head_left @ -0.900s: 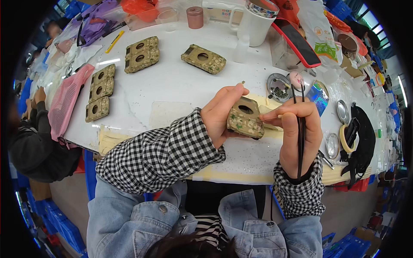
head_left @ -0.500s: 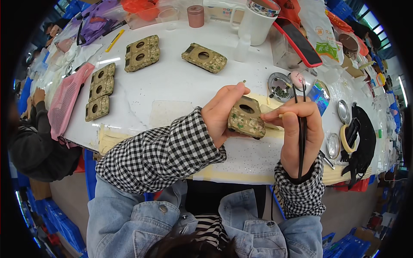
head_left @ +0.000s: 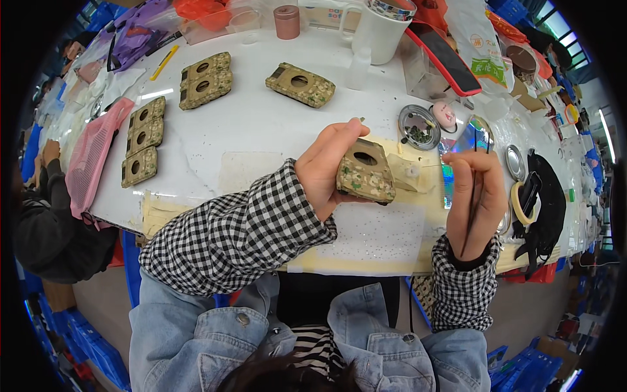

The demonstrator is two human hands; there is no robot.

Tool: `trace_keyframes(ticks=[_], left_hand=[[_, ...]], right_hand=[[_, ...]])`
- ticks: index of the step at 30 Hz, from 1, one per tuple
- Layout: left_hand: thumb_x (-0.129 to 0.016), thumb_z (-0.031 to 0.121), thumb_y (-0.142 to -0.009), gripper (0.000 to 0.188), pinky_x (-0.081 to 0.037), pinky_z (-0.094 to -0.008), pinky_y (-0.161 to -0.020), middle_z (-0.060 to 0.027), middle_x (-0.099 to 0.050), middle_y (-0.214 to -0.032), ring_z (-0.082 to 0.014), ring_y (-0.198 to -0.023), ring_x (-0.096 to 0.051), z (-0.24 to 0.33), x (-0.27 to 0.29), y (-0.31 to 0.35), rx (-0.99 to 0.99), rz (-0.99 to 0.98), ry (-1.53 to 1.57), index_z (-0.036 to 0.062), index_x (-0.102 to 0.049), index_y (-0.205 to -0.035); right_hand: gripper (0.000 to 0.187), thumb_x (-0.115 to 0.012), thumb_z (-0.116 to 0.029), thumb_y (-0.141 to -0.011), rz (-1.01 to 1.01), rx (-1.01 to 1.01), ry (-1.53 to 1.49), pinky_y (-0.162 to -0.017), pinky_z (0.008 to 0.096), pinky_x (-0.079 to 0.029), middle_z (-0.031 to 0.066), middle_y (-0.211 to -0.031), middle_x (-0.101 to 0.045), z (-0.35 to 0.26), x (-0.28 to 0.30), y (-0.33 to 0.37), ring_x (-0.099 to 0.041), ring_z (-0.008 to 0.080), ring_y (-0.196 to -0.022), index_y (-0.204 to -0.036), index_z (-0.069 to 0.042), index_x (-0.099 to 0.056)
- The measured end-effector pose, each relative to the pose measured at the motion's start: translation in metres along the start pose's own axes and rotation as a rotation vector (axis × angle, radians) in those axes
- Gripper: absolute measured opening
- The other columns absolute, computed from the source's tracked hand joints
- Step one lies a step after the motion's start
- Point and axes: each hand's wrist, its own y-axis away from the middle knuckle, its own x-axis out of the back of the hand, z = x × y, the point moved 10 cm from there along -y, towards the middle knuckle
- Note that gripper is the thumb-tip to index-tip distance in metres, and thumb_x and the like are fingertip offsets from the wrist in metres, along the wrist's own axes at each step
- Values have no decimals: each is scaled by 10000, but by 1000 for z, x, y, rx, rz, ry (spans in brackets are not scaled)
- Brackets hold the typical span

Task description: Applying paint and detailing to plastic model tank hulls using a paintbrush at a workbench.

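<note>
My left hand (head_left: pixel 320 171) is closed around a camouflage-patterned toy tank hull (head_left: pixel 369 181) with a round hole in its top. A tiny greenish bit shows by that thumb tip. To the right, my right hand (head_left: pixel 484 196) is closed on dark tweezers (head_left: pixel 476 138) that stick up between its fingers, apart from the hull. Whether its fingertips also pinch something thin, I cannot make out. Beyond the hands sits a round dish (head_left: pixel 403 121) with small dark green parts. Paler tape or paper (head_left: pixel 411 171) with a whitish blob lies between the hull and my right hand.
More camouflage hulls lie farther off: one alone (head_left: pixel 317 91), a pair (head_left: pixel 206 80) and a row (head_left: pixel 145 136) at left. A white mug (head_left: pixel 375 36), a red-cased phone (head_left: pixel 444 60), a pink mesh bag (head_left: pixel 95 160) and a black cloth item (head_left: pixel 552 202) surround them. Another person's sleeve (head_left: pixel 49 222) is at left.
My right hand has moved right, away from the hull's side, with the tweezers still in it. My left hand still holds the hull. The whole view has shifted slightly.
</note>
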Motion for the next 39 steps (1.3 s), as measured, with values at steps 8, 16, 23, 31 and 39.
trace_keyframes(ticks=[8, 16, 23, 31, 39], left_hand=[[-402, 416, -921, 399, -525, -370, -760, -156, -569, -1067, -256, -884, -601, 5, 3, -6, -53, -34, -9, 95, -445, -1153], [-417, 413, -915, 395, -534, -369, -760, -165, -566, -1062, -240, -950, -581, 7, 6, -5, -64, -9, -3, 87, -454, -1135], [-422, 409, -914, 386, -552, -341, -703, -168, -584, -1042, -233, -846, -623, 5, 9, -8, -68, -11, -15, 88, -472, -1122], [-417, 403, -916, 394, -563, -320, -656, -182, -589, -1042, -237, -748, -644, 8, 7, -8, -83, -15, -12, 78, -456, -1135], [-399, 395, -924, 398, -566, -318, -655, -189, -584, -1050, -235, -747, -645, 8, 7, -8, -90, -30, -32, 69, -445, -1147]], right_hand=[[155, -678, 7, -699, -65, 221, 270, -607, 330, -439, 111, -733, -539, -5, -26, 5, -542, 265, -687, -808, -4, -569], [508, -500, -377, -883, -139, 42, 81, -808, 320, -430, 177, -954, -570, 0, 0, 19, -581, 256, -916, -1161, 47, -471], [268, -661, -32, -767, -380, -451, -280, -796, 260, -457, 156, -917, -649, 35, -3, 77, -628, 203, -894, -1006, 55, -578], [139, -542, -81, -877, -338, -691, -600, -679, 244, -507, 113, -798, -623, 68, -26, 102, -629, 155, -728, -915, 53, -536], [130, -508, -90, -899, -364, -712, -537, -649, 237, -511, 104, -759, -607, 72, -30, 105, -628, 145, -708, -894, 41, -504]])
